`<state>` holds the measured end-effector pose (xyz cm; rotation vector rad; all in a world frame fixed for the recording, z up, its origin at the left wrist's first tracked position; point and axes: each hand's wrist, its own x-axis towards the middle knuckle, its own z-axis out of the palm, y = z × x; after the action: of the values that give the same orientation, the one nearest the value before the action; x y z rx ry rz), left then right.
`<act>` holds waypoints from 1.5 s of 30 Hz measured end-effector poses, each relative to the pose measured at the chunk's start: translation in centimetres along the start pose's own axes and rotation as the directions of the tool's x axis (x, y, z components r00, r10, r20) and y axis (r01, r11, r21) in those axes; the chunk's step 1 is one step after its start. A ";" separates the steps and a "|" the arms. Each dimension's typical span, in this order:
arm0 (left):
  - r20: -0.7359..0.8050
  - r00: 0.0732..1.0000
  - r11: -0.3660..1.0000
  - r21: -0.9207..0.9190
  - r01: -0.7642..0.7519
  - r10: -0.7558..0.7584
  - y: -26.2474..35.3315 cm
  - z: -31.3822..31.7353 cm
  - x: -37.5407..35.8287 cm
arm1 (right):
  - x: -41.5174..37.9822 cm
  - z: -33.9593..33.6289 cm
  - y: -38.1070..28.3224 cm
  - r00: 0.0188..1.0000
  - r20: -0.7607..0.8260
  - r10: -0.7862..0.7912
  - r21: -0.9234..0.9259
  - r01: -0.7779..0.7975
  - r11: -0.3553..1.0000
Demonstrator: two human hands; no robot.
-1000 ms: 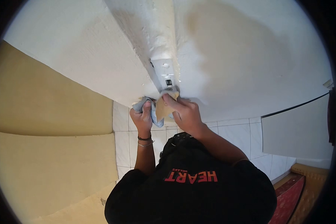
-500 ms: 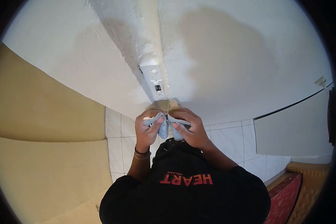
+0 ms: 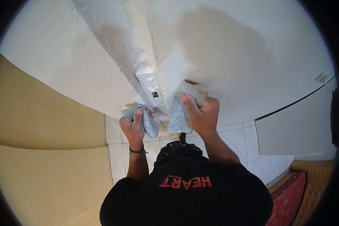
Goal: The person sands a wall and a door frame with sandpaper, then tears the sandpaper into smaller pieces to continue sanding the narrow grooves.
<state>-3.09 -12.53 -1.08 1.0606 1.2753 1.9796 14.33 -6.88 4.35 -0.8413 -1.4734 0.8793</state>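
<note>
My left hand (image 3: 131, 129), with a dark band and a chain bracelet at its wrist, is closed around a folded grey-blue piece (image 3: 150, 126) that looks like worn sandpaper. The thumb presses on its top. A larger grey-blue piece (image 3: 179, 116) of the same kind, dusty and with a brown patch at its upper end, is gripped in my right hand (image 3: 206, 117), thumb on its face. The two pieces are apart, held in front of the white wall (image 3: 229, 75). Fingers behind both pieces are mostly hidden.
A white socket plate (image 3: 151, 90) sits low on the wall's narrow ridge. Beige cushion-like panels (image 3: 45, 113) stand at the left, white floor tiles (image 3: 231, 145) lie below. At the right are a pale panel (image 3: 293, 128), a wall outlet (image 3: 321, 78) and a red surface (image 3: 288, 197).
My hands have moved apart from close together at the middle. The right one went up and right with its piece, the left one leftward with the other. The view shifted slightly.
</note>
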 end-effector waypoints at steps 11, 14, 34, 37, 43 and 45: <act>-0.001 1.000 0.999 0.042 -0.026 0.026 -0.5 0.1 -0.3 | 1.1 -0.4 -1.4 0.985 0.164 0.061 -0.184 -0.030 0.982; -0.024 1.000 0.999 0.039 -0.009 0.010 -0.6 0.3 -0.5 | 1.2 -0.6 -1.8 0.972 0.235 0.029 -0.302 0.044 0.952; -0.054 0.998 1.000 -0.013 -0.011 0.011 -2.1 -0.2 0.1 | 1.6 -1.5 -0.3 0.995 -0.021 0.094 -0.008 -0.094 0.995; -0.043 0.999 1.000 0.002 -0.027 0.027 -2.4 -0.7 1.1 | 2.3 -1.1 -0.1 0.992 0.047 0.113 -0.173 -0.103 0.979; -0.039 0.999 1.000 0.015 -0.015 0.015 -2.6 -1.1 1.5 | 3.2 0.5 -1.8 0.983 -0.124 0.133 0.249 -0.099 0.963; -0.032 0.999 0.999 0.023 -0.027 0.028 -2.7 -1.2 1.6 | 3.1 -0.8 -0.7 0.985 0.031 0.168 -0.126 -0.163 0.979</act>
<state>-4.86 -10.80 -3.35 1.0658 1.3095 2.0148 14.86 -4.36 6.41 -1.0548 -1.5216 0.9414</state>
